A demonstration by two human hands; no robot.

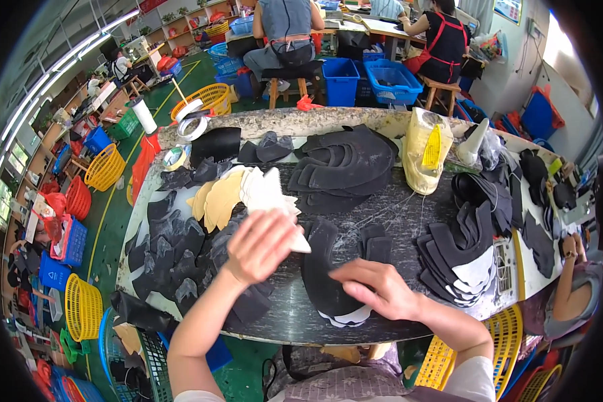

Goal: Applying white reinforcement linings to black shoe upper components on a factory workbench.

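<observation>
Left hand (261,246) over white pieces (264,191), right hand (382,288) at the edge of a curved black piece (320,261).
The pieces lie on a black table (288,321). Left fingers blur, so I can't tell whether they pinch anything; the right thumb stands apart from its fingers.

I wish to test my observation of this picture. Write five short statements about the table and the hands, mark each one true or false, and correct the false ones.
1. The left hand is at the fanned pale pieces. True.
2. A pale yellow, shoe-shaped form is on the far part of the table. True.
3. The right hand touches that yellow form. False: it is at a stack of curved black pieces near the table's near edge.
4. A yellow basket is to the left of the table. True.
5. The fan of white-edged black pieces lies left of the left hand. False: it lies right of the right hand.
</observation>
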